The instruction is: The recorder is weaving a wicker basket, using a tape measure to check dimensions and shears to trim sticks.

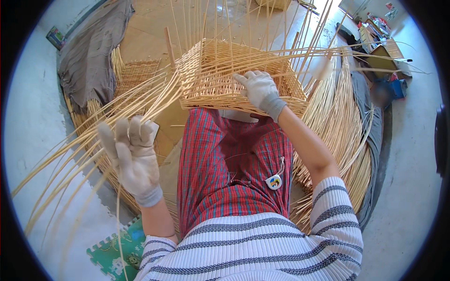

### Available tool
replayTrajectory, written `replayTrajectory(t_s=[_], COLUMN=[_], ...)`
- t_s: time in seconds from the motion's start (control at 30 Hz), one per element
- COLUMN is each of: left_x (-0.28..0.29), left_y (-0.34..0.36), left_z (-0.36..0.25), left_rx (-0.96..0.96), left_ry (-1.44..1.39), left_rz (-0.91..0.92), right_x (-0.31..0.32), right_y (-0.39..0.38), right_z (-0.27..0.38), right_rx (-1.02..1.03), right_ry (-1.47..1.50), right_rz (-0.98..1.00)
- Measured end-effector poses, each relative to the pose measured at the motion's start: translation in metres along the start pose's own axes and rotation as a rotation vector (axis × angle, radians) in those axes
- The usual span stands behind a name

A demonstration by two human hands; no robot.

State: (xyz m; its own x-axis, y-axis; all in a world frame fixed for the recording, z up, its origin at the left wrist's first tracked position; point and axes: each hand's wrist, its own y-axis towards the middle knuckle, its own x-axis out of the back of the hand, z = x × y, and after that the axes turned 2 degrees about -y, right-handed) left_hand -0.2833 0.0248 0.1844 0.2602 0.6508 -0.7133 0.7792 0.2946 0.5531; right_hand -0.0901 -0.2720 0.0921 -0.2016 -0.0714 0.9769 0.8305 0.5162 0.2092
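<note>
A half-woven wicker basket [199, 93] of pale rods sits in front of my knees, with long upright stakes rising from its far side. My right hand [262, 89], in a whitish work glove, is closed over the basket's near side; its fingertips are partly hidden among the weave. Off to the left, my gloved left hand [136, 164] is raised, palm showing and fingers stretched up. It is beside a spray of long loose rods [70, 152] that fans out leftward from the basket's left corner. Whether any rod touches the left fingers is unclear.
A large bundle of rods [337, 105] lies along my right side on dark cloth. Grey cloth [91, 54] covers more rods at the left, beside a flat woven panel [136, 79]. A green foam mat [112, 253] is at lower left. A round white tape measure [273, 182] hangs at my lap.
</note>
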Motion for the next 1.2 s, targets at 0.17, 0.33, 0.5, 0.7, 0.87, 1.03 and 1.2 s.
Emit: replayTrajectory(t_s=[0.17,0.33,0.5,0.7,0.87,1.03,1.2], left_x=[0.006,-0.007,-0.008,-0.019,-0.057,-0.068,0.016], left_y=[0.007,0.008,0.015,0.047,0.03,-0.003,0.108], left_z=[0.006,0.048,-0.033,-0.134,-0.052,0.077,0.207], left_rx=[0.036,0.106,0.245,-0.128,0.262,0.229,-0.37], left_ry=[-0.151,0.383,0.058,-0.139,-0.183,0.375,1.482], left_rz=[0.148,0.18,0.335,0.278,0.916,0.563,0.295], right_x=[-0.047,-0.101,-0.116,-0.126,-0.125,-0.119,-0.129], right_y=[-0.056,-0.082,-0.071,-0.07,-0.068,-0.059,-0.016], right_z=[0.014,0.02,-0.007,-0.01,-0.003,0.001,0.025], right_rx=[0.012,-0.199,-0.216,-0.102,-0.183,-0.224,-0.438], right_ry=[0.132,0.435,0.585,0.554,0.587,0.734,1.516], right_rz=[0.144,0.057,0.179,0.047,0.007,-0.09,-0.125])
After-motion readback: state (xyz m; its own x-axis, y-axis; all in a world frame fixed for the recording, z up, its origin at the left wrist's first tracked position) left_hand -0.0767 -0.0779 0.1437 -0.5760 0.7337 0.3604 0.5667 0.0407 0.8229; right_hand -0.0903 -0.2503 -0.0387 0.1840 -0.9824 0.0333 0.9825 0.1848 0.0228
